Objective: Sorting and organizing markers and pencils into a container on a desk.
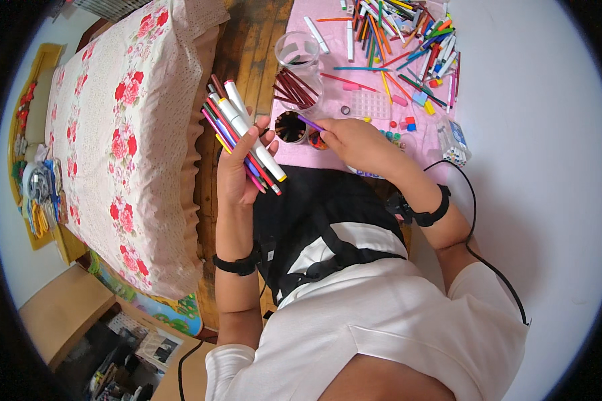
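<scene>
My left hand (248, 150) grips a mixed bunch of white markers (253, 140) and coloured pencils (229, 134), held up over my lap. In the fingers of my right hand (358, 143) is a purple pencil (311, 123), its far end at the rim of a cup (295, 139) with a dark inside and several pencils standing in it. Just beyond that cup, a clear tub (318, 103) holds a bundle of dark red pencils (297, 90). Behind it stands a second clear tub (297, 49) with little visible inside. An orange patterned container (318, 142) is partly hidden by my right hand.
Loose markers and pencils (381, 35) are heaped at the far end of the pink cloth (341, 145). Nearer lie a clear tray (371, 104), small coloured blocks (409, 123) and a clear box of markers (454, 143). A flowered bed (130, 125) is at left, a white wall (532, 125) at right.
</scene>
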Tool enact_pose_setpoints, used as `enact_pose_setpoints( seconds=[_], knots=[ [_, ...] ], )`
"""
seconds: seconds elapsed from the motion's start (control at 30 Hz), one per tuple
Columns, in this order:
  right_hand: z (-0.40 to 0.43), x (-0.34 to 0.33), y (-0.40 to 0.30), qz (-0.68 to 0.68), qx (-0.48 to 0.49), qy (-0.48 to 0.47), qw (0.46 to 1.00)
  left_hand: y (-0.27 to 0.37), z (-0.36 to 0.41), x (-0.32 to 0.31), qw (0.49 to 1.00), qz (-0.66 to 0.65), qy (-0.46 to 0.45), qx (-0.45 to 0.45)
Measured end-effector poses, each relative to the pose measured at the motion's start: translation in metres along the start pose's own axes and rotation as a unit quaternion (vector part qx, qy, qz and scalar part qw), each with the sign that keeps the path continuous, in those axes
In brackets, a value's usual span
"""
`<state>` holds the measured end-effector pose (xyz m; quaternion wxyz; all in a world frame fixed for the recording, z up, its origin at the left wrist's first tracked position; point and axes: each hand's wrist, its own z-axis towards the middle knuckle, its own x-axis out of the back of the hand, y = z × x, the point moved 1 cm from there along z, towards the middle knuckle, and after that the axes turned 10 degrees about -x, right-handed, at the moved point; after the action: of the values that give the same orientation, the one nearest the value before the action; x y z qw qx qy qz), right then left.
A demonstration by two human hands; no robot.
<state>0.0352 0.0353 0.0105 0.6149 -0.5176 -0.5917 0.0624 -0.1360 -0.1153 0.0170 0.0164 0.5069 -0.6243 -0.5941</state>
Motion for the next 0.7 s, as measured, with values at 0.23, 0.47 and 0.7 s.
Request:
enact_pose_setpoints(
  seconds=[0.23,0.47,0.7],
  knots=[
    [0.024,-0.011,0.008,0.005,-0.039,-0.123,0.992,-0.003,-0.003,0.005,0.999,-0.017,0.023,0.015],
    [0.016,0.008,-0.028,0.316,-0.078,-0.069,0.943,-0.006,-0.008,-0.003,0.998,-0.007,-0.03,0.05],
    [0.026,-0.007,-0.015,0.33,-0.058,-0.119,0.935,-0.011,-0.012,-0.015,0.998,-0.004,-0.028,0.056]
  ],
)
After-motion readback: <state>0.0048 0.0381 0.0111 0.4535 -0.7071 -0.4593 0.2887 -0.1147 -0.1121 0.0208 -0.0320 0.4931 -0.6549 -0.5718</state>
